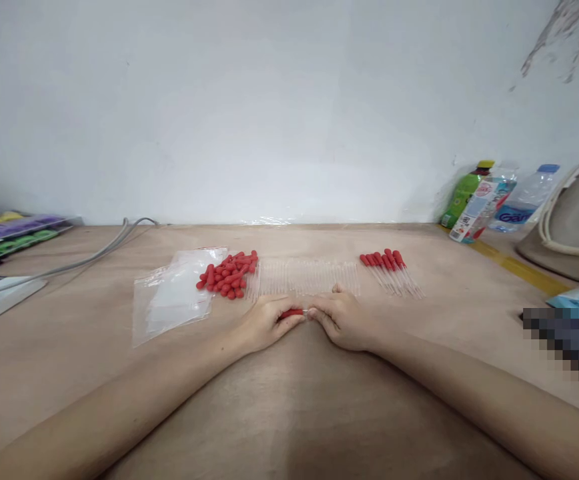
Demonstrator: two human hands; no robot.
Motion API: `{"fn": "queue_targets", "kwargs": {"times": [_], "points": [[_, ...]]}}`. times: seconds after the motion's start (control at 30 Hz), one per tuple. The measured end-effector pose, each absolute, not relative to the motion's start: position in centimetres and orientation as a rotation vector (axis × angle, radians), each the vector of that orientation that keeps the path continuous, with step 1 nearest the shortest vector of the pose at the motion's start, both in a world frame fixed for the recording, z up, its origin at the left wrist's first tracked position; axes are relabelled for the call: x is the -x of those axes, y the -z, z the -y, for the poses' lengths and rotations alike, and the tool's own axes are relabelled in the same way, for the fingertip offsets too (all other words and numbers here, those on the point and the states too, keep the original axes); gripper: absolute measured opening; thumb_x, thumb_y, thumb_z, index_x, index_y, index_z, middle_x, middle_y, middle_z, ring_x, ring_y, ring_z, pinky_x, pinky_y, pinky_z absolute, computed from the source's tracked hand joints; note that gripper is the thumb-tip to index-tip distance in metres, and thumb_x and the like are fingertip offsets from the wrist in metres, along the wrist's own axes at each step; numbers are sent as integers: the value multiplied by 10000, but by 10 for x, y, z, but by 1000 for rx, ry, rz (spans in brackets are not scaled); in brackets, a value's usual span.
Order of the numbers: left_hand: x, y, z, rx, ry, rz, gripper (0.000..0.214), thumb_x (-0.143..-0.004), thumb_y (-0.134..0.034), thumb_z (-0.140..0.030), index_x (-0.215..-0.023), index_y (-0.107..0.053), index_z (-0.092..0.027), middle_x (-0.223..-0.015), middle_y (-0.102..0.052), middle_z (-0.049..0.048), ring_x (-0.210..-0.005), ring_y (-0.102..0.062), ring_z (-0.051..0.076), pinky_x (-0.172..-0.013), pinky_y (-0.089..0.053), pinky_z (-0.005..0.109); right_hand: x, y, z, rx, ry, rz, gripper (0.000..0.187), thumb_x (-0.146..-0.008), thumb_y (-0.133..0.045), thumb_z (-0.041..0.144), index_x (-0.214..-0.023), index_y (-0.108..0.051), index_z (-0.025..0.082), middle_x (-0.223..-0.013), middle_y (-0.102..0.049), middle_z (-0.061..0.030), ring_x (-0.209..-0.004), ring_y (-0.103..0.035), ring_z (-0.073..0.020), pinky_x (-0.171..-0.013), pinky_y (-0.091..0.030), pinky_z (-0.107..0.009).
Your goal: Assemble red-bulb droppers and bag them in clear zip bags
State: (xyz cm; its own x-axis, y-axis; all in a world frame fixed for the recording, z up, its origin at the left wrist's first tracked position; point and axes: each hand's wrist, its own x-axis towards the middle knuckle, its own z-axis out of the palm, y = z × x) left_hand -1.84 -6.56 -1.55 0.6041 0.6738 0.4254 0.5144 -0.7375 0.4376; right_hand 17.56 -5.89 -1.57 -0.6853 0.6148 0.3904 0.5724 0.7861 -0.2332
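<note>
My left hand (268, 322) is closed round a red rubber bulb (293, 312), pinched between thumb and fingers. My right hand (340, 319) is closed on a clear glass tube whose end meets the bulb between the two hands; most of the tube is hidden by the fingers. Both hands rest on the wooden table (289, 400). Just beyond them lies a row of several clear glass tubes (305, 277). A heap of loose red bulbs (229, 273) lies to the left of that row. Several droppers with red bulbs fitted (390, 270) lie to the right.
Clear plastic bags (177, 297) lie left of the bulbs. A grey cable (94, 257) runs to the wall. Coloured trays (12, 233) sit at far left. Bottles (484, 200) and a beige bag (577, 227) stand at the right, by a yellow tape line (519, 270).
</note>
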Motion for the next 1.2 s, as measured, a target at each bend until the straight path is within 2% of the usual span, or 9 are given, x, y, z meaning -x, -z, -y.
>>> {"fn": "queue_targets", "kwargs": {"times": [0.1, 0.23, 0.33, 0.43, 0.57, 0.83, 0.93, 1.03, 1.2], "points": [[19, 17, 66, -2599, -840, -1001, 164, -855, -472, -254, -952, -588, -191, -844, -633, 12, -767, -576, 133, -692, -440, 240, -178, 5, 63, 887, -51, 2571, 240, -864, -372, 207, -871, -611, 183, -777, -645, -42, -703, -521, -138, -684, -243, -296], [24, 20, 64, -2555, -921, -1155, 286, -818, -521, -292, -1082, -492, -185, -911, -578, 38, -760, -557, 142, -689, -459, 272, -190, -8, 57, 987, -22, 2558, 200, -797, -464, 235, -748, -657, 214, -719, -663, -17, -696, -535, -145, -729, -258, -316], [29, 23, 61, -2483, -988, -1269, 444, -781, -561, -291, -1177, -387, -192, -960, -534, 49, -724, -528, 132, -641, -472, 270, -213, -11, 36, 1333, -120, 2282, 247, -786, -452, 305, -690, -659, 211, -675, -662, -6, -618, -548, -131, -657, -303, -277], [31, 24, 59, -2448, -966, -1233, 421, -788, -539, -256, -1170, -371, -206, -1008, -515, 50, -718, -509, 122, -599, -473, 249, -242, -11, 10, 1823, 16, 1887, 302, -738, -464, 397, -587, -617, 185, -625, -635, -45, -605, -553, -175, -537, -285, -264], [30, 23, 59, -2446, -931, -1215, 389, -791, -528, -238, -1151, -385, -207, -991, -520, 44, -719, -502, 122, -612, -474, 260, -272, -12, -9, 2090, 235, 1787, 295, -720, -444, 405, -612, -626, 199, -650, -635, -78, -665, -567, -232, -545, -275, -294], [29, 21, 59, -2433, -918, -1233, 382, -788, -534, -242, -1141, -395, -196, -975, -520, 45, -719, -502, 122, -601, -472, 257, -281, -11, -13, 2291, 282, 1870, 339, -723, -438, 429, -670, -633, 158, -751, -636, -135, -750, -573, -287, -664, -318, -383], [29, 22, 58, -2442, -923, -1226, 380, -789, -536, -241, -1141, -398, -194, -966, -522, 43, -718, -501, 119, -621, -474, 262, -270, -12, -9, 2202, 294, 1875, 366, -749, -402, 462, -688, -623, 177, -741, -634, -107, -741, -564, -268, -693, -310, -387], [29, 22, 58, -2454, -923, -1222, 373, -792, -533, -244, -1140, -405, -196, -959, -524, 41, -722, -503, 121, -644, -476, 271, -253, -10, -1, 2103, 146, 1926, 356, -757, -394, 455, -643, -614, 200, -693, -620, -65, -713, -544, -228, -703, -303, -362], [29, 22, 57, -2463, -906, -1217, 322, -793, -530, -251, -1096, -439, -190, -937, -530, 41, -732, -508, 127, -650, -476, 273, -234, 0, 5, 2093, 88, 2004, 314, -758, -398, 385, -640, -626, 204, -713, -594, -54, -826, -498, -224, -809, -251, -389]]}}
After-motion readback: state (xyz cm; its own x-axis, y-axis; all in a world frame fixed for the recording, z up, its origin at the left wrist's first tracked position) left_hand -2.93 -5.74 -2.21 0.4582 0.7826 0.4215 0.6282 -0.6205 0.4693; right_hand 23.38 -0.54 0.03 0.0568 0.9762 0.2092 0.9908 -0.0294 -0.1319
